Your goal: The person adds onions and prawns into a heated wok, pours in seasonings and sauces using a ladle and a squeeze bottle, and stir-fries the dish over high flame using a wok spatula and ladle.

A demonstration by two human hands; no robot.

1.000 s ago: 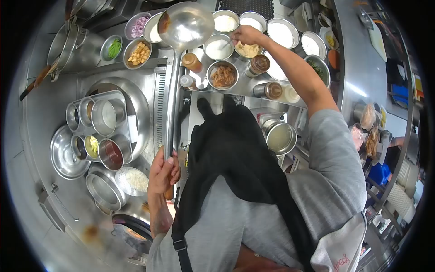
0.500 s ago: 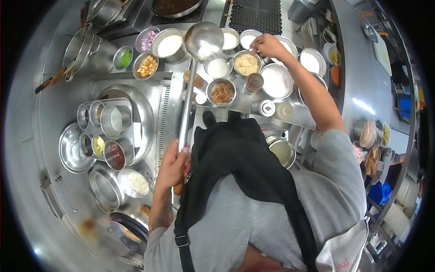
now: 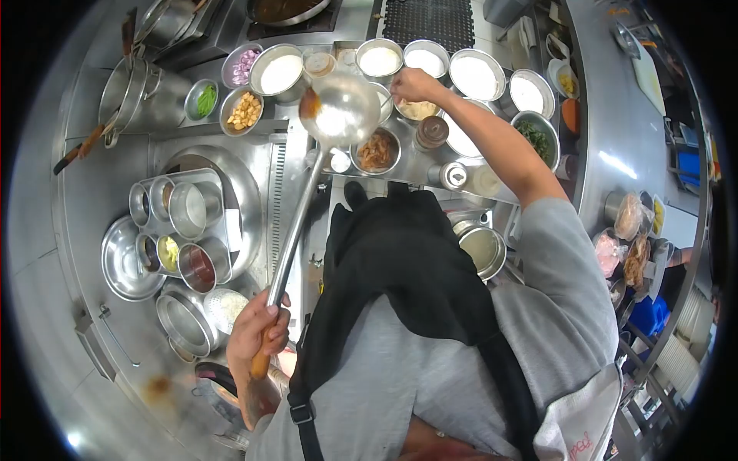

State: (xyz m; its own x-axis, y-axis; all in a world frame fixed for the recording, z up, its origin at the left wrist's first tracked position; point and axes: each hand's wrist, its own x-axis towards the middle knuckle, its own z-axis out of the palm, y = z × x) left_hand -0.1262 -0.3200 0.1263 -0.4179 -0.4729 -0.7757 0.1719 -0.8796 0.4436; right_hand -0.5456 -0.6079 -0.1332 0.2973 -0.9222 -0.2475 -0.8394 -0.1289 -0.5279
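A long-handled metal ladle (image 3: 338, 115) extends up and forward, its wooden-ended handle gripped by my left hand (image 3: 261, 326). The ladle's bowl hangs over the near side of the ingredient bowls and partly hides a bowl of white powder (image 3: 385, 104). My right hand (image 3: 415, 86) is pinched on a small spoon whose handle shows at the fingertips, above that same bowl. Just below my right hand is a bowl of pale yellow paste (image 3: 419, 110). Nearer me, a bowl of brown pieces (image 3: 376, 150) stands beside a dark-topped shaker (image 3: 432, 133).
Bowls of purple onion (image 3: 243, 64), fried cubes (image 3: 244, 111) and green pieces (image 3: 206, 101) stand at the back left. A tray of metal containers (image 3: 228, 201) is at the left, above a strainer (image 3: 223, 306). A steel counter (image 3: 615, 138) runs along the right; a co-worker's arm (image 3: 679, 257) shows there.
The ladle's bowl has come down and nearer, while my left hand has moved down and left with the handle. My right hand has shifted left from the paste bowl's far right edge.
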